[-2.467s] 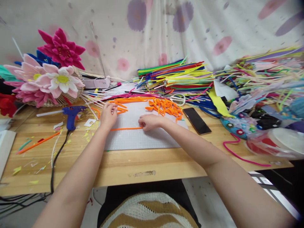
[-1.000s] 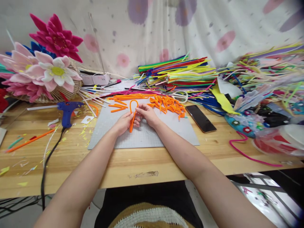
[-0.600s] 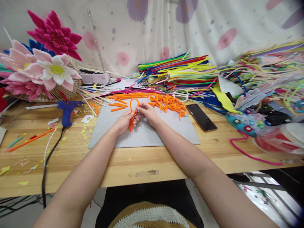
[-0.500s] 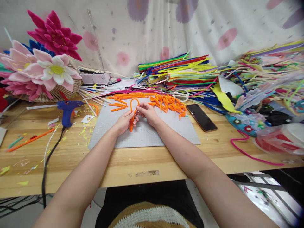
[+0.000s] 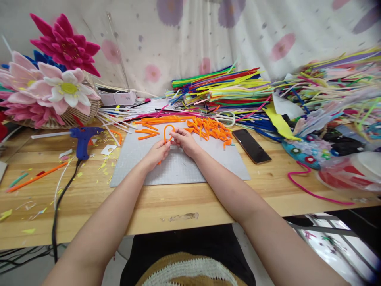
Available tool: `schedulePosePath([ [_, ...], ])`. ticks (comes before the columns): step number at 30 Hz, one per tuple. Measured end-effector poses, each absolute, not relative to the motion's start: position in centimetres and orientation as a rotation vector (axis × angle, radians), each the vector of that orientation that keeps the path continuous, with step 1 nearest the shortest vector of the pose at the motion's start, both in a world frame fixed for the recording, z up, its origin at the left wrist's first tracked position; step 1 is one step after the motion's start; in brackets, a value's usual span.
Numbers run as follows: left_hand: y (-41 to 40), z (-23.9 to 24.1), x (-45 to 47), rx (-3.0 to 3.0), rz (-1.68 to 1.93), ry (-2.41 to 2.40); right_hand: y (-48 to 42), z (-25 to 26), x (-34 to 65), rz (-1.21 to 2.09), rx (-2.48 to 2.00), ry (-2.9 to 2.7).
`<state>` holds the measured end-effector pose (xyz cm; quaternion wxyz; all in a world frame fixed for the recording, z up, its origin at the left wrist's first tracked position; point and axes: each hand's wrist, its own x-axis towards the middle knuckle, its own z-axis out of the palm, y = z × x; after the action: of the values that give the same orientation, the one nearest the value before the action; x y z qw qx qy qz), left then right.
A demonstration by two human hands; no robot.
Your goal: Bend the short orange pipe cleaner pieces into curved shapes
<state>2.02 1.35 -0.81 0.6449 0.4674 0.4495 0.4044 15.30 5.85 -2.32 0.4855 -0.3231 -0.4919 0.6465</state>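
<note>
Both hands pinch one orange pipe cleaner (image 5: 165, 131), bent into a loop that stands up over the grey cutting mat (image 5: 178, 171). My left hand (image 5: 159, 153) is closed around the lower part, and a short orange end shows beneath its fingers. Fingers of my right hand (image 5: 183, 140) close on the right side of the loop; their tips partly hide it. Just beyond the hands lie straight orange pipe cleaners (image 5: 160, 120). A heap of bent orange pieces (image 5: 208, 129) rests at the mat's far right.
A blue glue gun (image 5: 83, 141) with a black cord lies left, near yellow scraps. To the right are a phone (image 5: 251, 146), white-handled scissors (image 5: 226, 118) and a plastic tub (image 5: 351, 172). Bundles of coloured pipe cleaners (image 5: 220, 89) line the back; felt-like flowers (image 5: 67, 89) stand back left.
The loop's lower legs, which hung below my fingers, are now mostly hidden behind my left hand. That hand has turned slightly, and the loop looks shorter and rounder.
</note>
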Motion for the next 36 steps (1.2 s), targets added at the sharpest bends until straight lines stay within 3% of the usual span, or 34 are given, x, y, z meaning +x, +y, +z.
schedulePosePath([
  [5, 1.1, -1.0, 2.0, 1.159, 0.842, 1.081, 6.2, -2.1, 16.0, 1.632, -0.771, -1.073],
  [13, 1.5, -0.2, 1.9, 0.855, 1.019, 1.120, 6.4, -2.2, 15.6, 1.562, -0.811, -0.907],
  [20, 1.5, 0.0, 0.4, 0.749, 0.879, 0.972, 6.0, -1.5, 15.9, 1.782, -0.635, -1.042],
  [36, 1.3, -0.1, 0.4, 0.842, 0.794, 0.953, 6.2, -1.5, 16.2, 1.886, -0.634, -0.954],
])
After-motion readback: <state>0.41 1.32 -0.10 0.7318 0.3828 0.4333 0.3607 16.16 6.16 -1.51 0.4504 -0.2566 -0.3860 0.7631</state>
